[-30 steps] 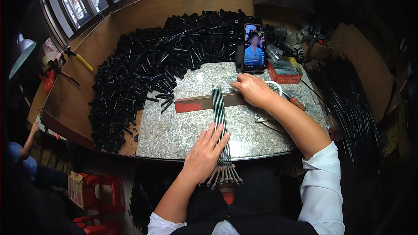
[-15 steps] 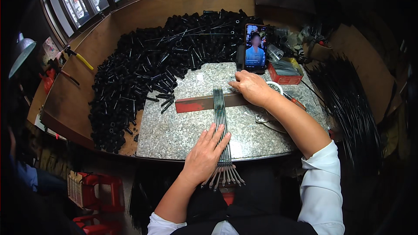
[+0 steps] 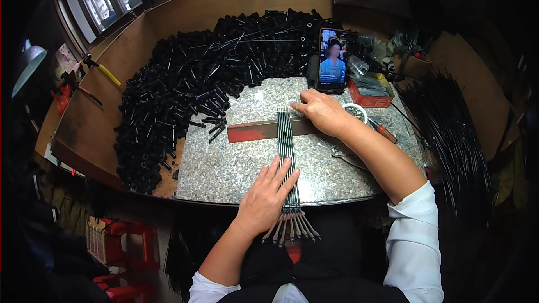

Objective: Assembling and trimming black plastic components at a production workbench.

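A row of thin dark rods (image 3: 284,141) lies side by side across a flat bar (image 3: 247,132) with a red end. Their near ends, with greyish fittings, fan out past the front edge of the stone slab (image 3: 219,174). My left hand (image 3: 267,195) rests on the rods with its fingers stretched out flat. Close beside the rods' far tips is my right hand (image 3: 324,114), thumb and forefinger pinched together. Whatever the pinch holds is too small to make out. Right of that hand stands a white bowl (image 3: 362,113) of small metal bits, partly hidden by the wrist.
Black tubular parts (image 3: 185,90) are heaped along the left and back. A propped phone (image 3: 332,60) stands behind a red box (image 3: 375,101) of thin pieces. An orange-handled tool (image 3: 386,133) and scissors (image 3: 349,159) lie by my right forearm. Long black rods (image 3: 449,129) are bundled at right.
My right hand's fingertips have shifted slightly left, closer to the rods' far tips. My left hand stays on the rods. The whole view has shifted a little.
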Tool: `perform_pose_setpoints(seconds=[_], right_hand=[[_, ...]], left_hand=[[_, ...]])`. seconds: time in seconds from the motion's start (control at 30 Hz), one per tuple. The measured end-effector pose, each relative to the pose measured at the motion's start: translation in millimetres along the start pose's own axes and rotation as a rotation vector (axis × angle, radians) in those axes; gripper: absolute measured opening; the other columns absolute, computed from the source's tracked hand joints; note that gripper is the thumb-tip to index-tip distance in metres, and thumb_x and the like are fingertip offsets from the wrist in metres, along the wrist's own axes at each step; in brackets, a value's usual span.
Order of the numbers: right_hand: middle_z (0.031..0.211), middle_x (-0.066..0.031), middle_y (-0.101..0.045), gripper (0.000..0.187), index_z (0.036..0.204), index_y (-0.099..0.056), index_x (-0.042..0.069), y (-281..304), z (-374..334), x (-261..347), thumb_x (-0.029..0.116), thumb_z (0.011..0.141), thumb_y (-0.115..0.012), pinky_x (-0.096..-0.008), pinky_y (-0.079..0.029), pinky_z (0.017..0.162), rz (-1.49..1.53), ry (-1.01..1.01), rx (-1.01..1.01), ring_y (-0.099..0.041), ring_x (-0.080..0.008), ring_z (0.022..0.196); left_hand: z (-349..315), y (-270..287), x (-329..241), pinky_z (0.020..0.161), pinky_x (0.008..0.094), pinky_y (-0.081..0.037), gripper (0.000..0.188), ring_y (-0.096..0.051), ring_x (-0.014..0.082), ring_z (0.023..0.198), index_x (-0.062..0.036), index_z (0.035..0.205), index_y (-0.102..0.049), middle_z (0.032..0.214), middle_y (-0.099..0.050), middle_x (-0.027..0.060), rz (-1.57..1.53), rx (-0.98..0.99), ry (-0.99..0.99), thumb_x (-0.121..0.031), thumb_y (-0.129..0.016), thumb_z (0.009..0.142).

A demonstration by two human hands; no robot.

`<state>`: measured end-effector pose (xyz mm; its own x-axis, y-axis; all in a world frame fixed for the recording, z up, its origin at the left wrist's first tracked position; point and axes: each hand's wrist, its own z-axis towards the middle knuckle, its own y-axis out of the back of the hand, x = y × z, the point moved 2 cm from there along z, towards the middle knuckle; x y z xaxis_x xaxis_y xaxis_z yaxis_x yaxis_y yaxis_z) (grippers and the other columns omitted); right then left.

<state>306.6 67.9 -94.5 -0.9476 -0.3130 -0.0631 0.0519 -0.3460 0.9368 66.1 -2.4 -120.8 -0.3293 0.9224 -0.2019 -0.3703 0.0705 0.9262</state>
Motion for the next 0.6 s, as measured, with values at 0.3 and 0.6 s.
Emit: perform_pose_setpoints(seconds=[0.3, 0.6], right_hand=[[0.091, -0.0134, -0.056, 0.024, 0.102, -0.068, 0.008, -2, 8, 2, 0.014, 0.085, -0.052, -0.0402, -0.049, 0.077, 0.059, 0.028, -0.078, -0.058, -0.0288, 0.092], [0.092, -0.0133, -0.056, 0.024, 0.102, -0.068, 0.008, 2, -3, -7, 0.015, 0.086, -0.052, -0.0399, -0.049, 0.079, 0.053, -0.006, -0.052, -0.058, -0.0289, 0.094]], left_hand=[[0, 0, 1, 0.107, 0.0493, -0.032, 0.056, -0.037, 0.0404, 0.131, -0.0033, 0.136, -0.044, 0.141, -0.039, 0.0225, -0.014, 0.008, 0.003, -0.002, -0.050, 0.080], [1, 2, 0, 0.107, 0.0495, -0.032, 0.060, -0.036, 0.0407, 0.132, -0.0031, 0.136, -0.044, 0.142, -0.038, 0.0228, -0.022, 0.023, 0.009, 0.000, -0.055, 0.077]])
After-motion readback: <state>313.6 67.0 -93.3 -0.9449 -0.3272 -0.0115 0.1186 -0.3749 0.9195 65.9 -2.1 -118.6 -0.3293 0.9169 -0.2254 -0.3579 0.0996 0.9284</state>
